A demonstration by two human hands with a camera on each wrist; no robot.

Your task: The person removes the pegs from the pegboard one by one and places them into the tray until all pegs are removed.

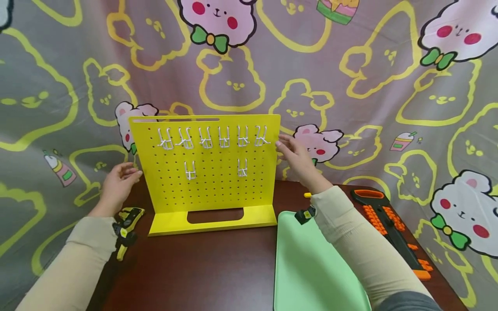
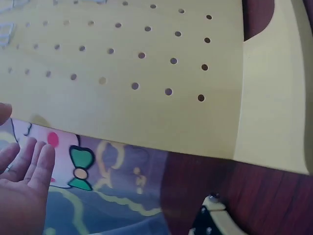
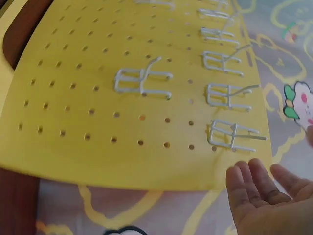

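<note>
A yellow pegboard (image 1: 212,190) stands upright on its flat base on the dark table. White wire hooks (image 3: 226,94) hang on it: a row of several along the top and two lower down. My left hand (image 1: 118,183) is beside the board's left edge, its fingers loosely bent and holding nothing. At the upper right edge is my right hand (image 1: 297,160), fingertips right at the rim. In the right wrist view, its fingers (image 3: 244,183) spread slightly, with the palm empty.
A light green tray (image 1: 311,268) lies to the right, under my right forearm. Beyond it sits a black holder with orange pieces (image 1: 389,224). A yellow and black tool (image 1: 134,214) lies by my left wrist. Behind the board hangs a patterned curtain (image 1: 303,65).
</note>
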